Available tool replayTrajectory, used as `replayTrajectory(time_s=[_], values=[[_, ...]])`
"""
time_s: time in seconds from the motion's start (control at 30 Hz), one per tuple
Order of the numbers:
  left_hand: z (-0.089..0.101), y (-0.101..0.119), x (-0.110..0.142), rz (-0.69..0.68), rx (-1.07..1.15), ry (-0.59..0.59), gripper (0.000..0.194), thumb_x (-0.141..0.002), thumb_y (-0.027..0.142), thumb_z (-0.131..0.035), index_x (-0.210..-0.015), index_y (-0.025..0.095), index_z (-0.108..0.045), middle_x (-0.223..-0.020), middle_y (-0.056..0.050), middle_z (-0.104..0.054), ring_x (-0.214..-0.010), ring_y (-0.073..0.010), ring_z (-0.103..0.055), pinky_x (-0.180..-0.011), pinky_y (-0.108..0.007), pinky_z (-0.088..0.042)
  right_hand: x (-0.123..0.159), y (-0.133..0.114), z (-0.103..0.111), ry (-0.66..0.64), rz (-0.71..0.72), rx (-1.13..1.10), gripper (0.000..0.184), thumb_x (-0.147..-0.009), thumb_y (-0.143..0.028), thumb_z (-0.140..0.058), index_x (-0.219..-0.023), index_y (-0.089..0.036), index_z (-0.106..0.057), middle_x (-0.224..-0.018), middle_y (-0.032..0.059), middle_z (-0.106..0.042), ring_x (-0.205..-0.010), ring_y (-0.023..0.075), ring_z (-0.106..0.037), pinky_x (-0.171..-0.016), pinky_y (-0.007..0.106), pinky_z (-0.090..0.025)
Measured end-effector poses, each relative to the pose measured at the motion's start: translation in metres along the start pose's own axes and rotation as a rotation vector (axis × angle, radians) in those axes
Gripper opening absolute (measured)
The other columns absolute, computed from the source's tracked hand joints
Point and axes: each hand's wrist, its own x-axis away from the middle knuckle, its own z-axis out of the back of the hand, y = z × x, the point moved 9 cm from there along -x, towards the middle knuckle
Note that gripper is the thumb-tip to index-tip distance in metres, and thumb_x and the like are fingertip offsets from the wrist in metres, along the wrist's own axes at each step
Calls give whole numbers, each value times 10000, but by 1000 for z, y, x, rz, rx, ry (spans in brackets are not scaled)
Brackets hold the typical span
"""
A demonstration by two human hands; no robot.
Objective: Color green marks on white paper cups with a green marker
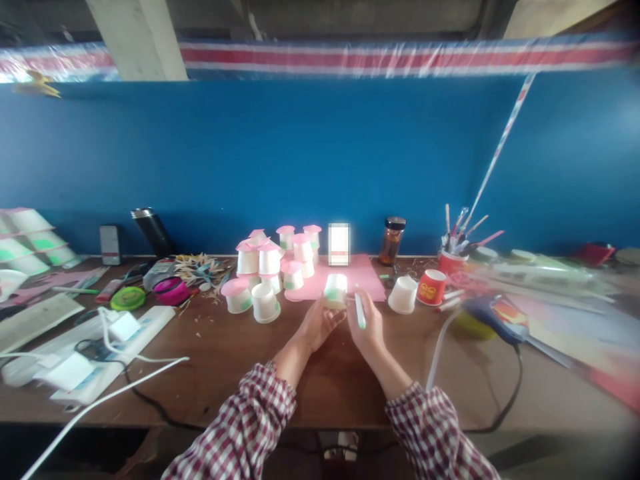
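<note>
My left hand [320, 323] holds a small white paper cup [335, 290] with a green patch on its side, just above the wooden table [240, 373]. My right hand [367, 327] grips a white marker with a green tip [359, 311], held close beside the cup. Both hands are in front of a pink sheet [345, 280] lying on the table. A cluster of several white cups with pink tops [277, 263] stands to the left of my hands, some stacked, two nearer ones on the table edge of the group.
A white cup [403, 295] and a red cup [432, 287] lie right of the pink sheet. A brown jar [393, 241], a cup of sticks [453, 257], a glue gun [493, 317] with cable, a power strip [107, 343], and a black flask [153, 232] surround them.
</note>
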Motion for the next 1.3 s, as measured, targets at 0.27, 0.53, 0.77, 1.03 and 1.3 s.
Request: replayTrajectory(time_s=[0.27, 0.53, 0.77, 1.03, 1.3], values=[[1, -3, 1, 33, 41, 3, 341, -815, 415, -598, -998, 134, -664, -960, -85, -682, -863, -173, -622, -881, -333, -450, 1, 1, 0, 0, 5, 22, 276, -852, -281, -473, -1094, -193, -574, -947, 71, -702, -800, 201, -671, -718, 298, -524], [3, -7, 1, 67, 63, 20, 352, -804, 430, -607, -1001, 142, -657, -939, -78, -677, -825, -153, -620, -814, -296, -470, 1, 4, -2, -8, -20, 32, 271, -854, -289, -474, -1078, -190, -590, -925, 66, -705, -789, 198, -671, -715, 299, -523], [5, -8, 1, 53, 66, 27, 301, -802, 382, -624, -972, 136, -654, -888, -71, -680, -763, -143, -624, -844, -314, -474, 0, 5, -3, -43, -53, -10, 278, -858, -274, -486, -1101, -183, -588, -960, 75, -702, -815, 200, -669, -726, 302, -521], [12, -9, -2, 85, 194, 164, 306, -824, 363, -584, -1012, 124, -618, -955, -106, -654, -851, -183, -618, -852, -336, -498, -2, 5, 20, 72, -1, -214, 271, -887, -350, -493, -966, -140, -645, -844, 84, -682, -687, 173, -645, -608, 271, -520], [16, -12, -4, 98, 184, 214, 264, -852, 345, -541, -891, 95, -618, -828, -110, -648, -770, -185, -612, -765, -325, -515, 3, -3, 19, 27, 26, -157, 163, -879, -303, -517, -853, -157, -585, -669, 9, -607, -528, 108, -539, -505, 212, -454]])
